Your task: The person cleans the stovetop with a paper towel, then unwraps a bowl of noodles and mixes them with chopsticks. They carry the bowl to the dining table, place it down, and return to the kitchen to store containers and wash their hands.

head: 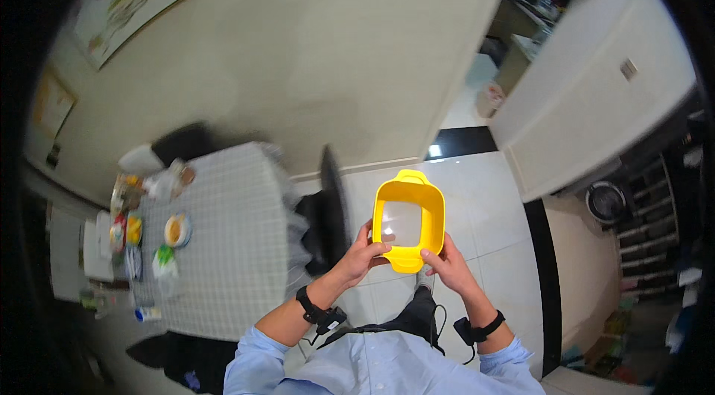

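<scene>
A yellow squarish plastic container (433, 219) with rounded corners and a tab handle on two opposite sides is held in front of my body. Its pale bottom panel (401, 222) looks see-through or glossy; I cannot tell which. My left hand (357, 257) grips the near left corner, thumb over the rim. The near right corner is in my right hand (451, 267), whose thumb lies beside the near handle. The fingers under the container are partly hidden. Nothing is visible inside it.
To the left stands a table with a checked cloth (234, 266), bearing a bowl (177, 230), a plastic bag (165, 269) and several packages. A dark chair (324, 222) is at its end. A doorway (469, 99) opens ahead right; a dark rack (648, 227) stands right.
</scene>
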`<action>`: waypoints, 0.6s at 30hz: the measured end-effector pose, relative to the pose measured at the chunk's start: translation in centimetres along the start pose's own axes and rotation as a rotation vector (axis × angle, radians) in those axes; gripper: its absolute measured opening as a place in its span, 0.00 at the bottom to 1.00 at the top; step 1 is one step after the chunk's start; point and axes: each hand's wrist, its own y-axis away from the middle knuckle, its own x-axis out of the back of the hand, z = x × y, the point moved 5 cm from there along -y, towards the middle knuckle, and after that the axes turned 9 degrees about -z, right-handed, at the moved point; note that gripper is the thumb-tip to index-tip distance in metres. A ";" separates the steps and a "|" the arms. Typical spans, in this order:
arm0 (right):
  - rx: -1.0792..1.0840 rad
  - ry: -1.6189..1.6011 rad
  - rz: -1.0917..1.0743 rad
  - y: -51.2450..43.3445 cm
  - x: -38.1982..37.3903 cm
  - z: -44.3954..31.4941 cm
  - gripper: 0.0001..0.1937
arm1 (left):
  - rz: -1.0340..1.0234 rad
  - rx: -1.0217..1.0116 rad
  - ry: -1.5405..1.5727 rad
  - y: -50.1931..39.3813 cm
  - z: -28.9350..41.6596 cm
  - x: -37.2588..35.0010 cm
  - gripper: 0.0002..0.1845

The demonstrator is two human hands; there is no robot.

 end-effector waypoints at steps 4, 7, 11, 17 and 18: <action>0.004 -0.193 0.124 2.6 15.6 6.0 0.35 | -0.116 0.169 -0.087 -15.6 -5.6 -10.7 0.40; -0.097 -0.403 0.219 4.3 26.9 9.1 0.31 | -0.162 0.318 -0.065 -25.9 -9.6 -18.8 0.40; -0.144 -0.521 0.361 3.3 40.4 9.9 0.29 | -0.194 0.414 -0.048 -39.8 -11.1 -26.9 0.39; -0.078 -0.598 0.366 -4.7 57.3 10.3 0.28 | -0.243 0.405 -0.066 -56.4 -9.0 -31.5 0.34; -0.054 -0.590 0.359 -6.7 60.0 10.1 0.27 | -0.265 0.401 -0.075 -59.3 -8.4 -31.6 0.30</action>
